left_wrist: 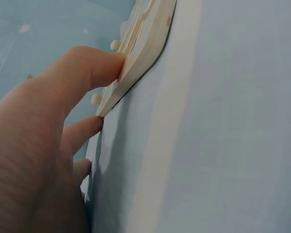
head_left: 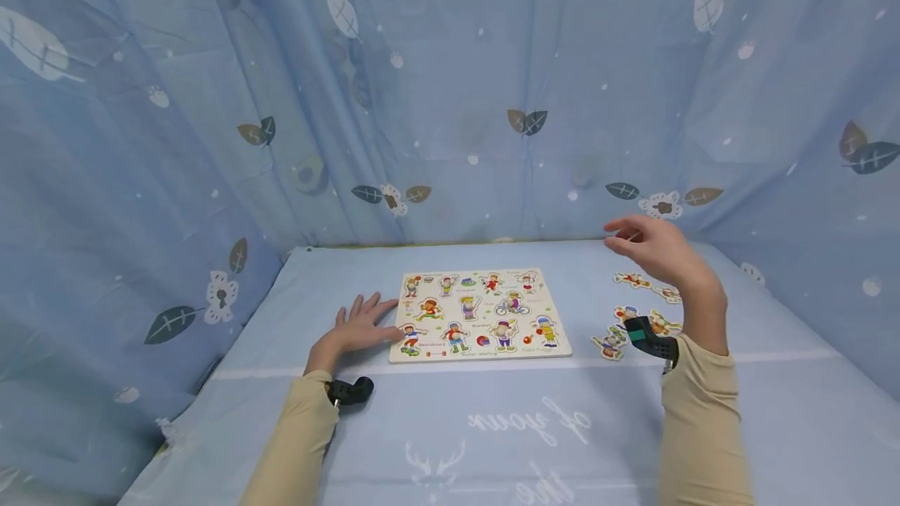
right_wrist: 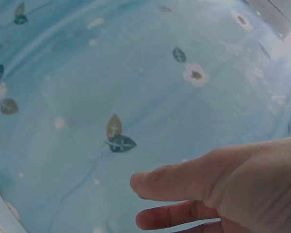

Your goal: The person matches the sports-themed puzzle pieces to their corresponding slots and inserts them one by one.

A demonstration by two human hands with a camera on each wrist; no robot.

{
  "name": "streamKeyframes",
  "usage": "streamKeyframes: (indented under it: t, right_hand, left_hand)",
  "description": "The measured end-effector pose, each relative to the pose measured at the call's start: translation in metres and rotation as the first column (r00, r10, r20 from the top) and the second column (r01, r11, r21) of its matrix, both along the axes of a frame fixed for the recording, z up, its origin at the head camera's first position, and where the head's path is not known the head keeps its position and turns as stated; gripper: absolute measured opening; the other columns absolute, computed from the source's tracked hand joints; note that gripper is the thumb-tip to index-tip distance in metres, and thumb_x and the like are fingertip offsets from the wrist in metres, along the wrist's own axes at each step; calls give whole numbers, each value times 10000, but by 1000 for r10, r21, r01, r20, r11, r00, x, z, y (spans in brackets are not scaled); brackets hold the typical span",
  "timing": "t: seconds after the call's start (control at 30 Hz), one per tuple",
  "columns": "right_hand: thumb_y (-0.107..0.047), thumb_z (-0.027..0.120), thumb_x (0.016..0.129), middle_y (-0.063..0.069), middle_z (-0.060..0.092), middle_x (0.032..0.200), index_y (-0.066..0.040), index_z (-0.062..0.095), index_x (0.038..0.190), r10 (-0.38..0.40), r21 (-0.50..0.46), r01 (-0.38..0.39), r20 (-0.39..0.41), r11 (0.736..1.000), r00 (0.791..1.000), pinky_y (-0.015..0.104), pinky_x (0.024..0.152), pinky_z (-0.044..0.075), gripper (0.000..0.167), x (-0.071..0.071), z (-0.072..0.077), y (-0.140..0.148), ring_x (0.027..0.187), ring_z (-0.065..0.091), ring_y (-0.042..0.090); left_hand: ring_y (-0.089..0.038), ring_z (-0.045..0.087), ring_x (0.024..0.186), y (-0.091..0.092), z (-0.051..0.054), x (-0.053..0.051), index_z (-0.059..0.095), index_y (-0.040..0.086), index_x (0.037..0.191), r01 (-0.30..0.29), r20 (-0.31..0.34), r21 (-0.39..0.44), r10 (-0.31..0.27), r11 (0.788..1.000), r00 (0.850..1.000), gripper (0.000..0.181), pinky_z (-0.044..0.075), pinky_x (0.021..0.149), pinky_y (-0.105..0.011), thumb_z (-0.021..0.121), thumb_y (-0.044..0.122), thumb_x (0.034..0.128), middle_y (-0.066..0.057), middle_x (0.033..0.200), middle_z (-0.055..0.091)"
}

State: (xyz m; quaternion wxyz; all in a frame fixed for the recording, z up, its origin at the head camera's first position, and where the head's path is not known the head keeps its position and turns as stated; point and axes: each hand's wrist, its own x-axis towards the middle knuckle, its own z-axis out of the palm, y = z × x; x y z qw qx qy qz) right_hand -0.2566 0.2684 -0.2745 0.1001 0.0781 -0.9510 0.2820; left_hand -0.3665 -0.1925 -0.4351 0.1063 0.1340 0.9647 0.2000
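Observation:
A wooden peg puzzle board [head_left: 548,353] with sports figures lies flat on the table. My left hand [head_left: 360,325] rests at its left side, fingers spread. In the left wrist view, the thumb of the left hand [left_wrist: 43,126] presses on the board [left_wrist: 150,43] near its corner, and a fingertip touches the edge. Above the table's far right part hovers my right hand [head_left: 657,250], its fingers loosely bent. Nothing shows between the thumb and fingers of the right hand [right_wrist: 252,179] in its wrist view. Below it lie several loose puzzle pieces [head_left: 610,344].
A pale blue cloth [head_left: 394,420] with printed lettering covers the table. Blue curtains [head_left: 450,100] with leaf and flower prints hang behind and at both sides. The loose pieces lie scattered right of the board, partly behind the right wrist's black camera [head_left: 652,340].

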Motion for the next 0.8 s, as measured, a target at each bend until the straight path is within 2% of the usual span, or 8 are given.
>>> streamKeyframes:
  t: [0.17, 0.4, 0.67, 0.8]
  right_hand:
    - [-309, 528, 1028, 265, 564, 1259, 9, 520, 1376, -20, -13, 20, 42, 1000, 999, 552, 895, 478, 472, 2, -7, 18, 1149, 541, 412]
    - [-278, 557, 1012, 288, 564, 1250, 33, 500, 1383, -70, 22, 69, 82, 997, 994, 532, 845, 497, 487, -5, -19, 29, 1089, 566, 423]
    - [-265, 580, 988, 310, 524, 1293, 43, 477, 1393, -85, 9, 84, 179, 996, 980, 561, 865, 493, 519, -10, -30, 36, 1122, 541, 454]
    - [-262, 606, 965, 306, 540, 1275, 45, 512, 1360, -86, 43, 78, 228, 996, 970, 567, 863, 491, 510, -15, -40, 41, 1097, 551, 443]
  left_hand:
    - [-462, -64, 1495, -3, -2, 1, 308, 173, 1564, 13, -2, -5, -13, 1000, 1000, 912, -69, 1156, -661, 598, 629, 830, -208, 1647, 73]
    - [-478, -44, 1491, -2, -2, 1, 330, 159, 1555, 4, -11, 7, -4, 1000, 1000, 890, -51, 1151, -676, 609, 611, 840, -223, 1640, 95]
    - [-479, -36, 1491, -1, -5, -3, 340, 178, 1553, -2, -21, -2, 2, 1000, 1000, 885, -38, 1148, -685, 609, 626, 838, -217, 1639, 111]
    - [-471, -45, 1494, -1, -7, -5, 337, 183, 1555, -2, -21, 4, 2, 1000, 1000, 891, -46, 1149, -681, 610, 629, 833, -208, 1643, 109]
